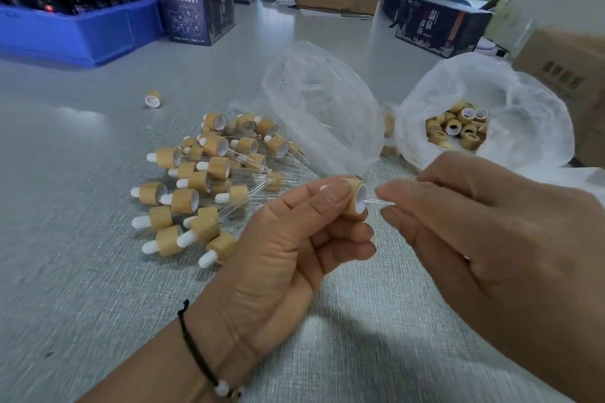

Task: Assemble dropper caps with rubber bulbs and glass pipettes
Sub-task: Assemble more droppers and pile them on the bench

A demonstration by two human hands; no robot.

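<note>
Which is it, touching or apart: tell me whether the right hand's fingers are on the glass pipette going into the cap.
Touching. The head view shows the right hand pinching the glass pipette, whose other end sits inside the cap gripped by the left hand.

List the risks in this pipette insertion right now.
1. The glass pipette is thin and pinched by the right hand; entering the bamboo cap at an angle, it might snap.
2. The left hand holds the cap only at its fingertips, so it might slip.
3. The finished pile lies loose; an elbow could scatter it.
</note>
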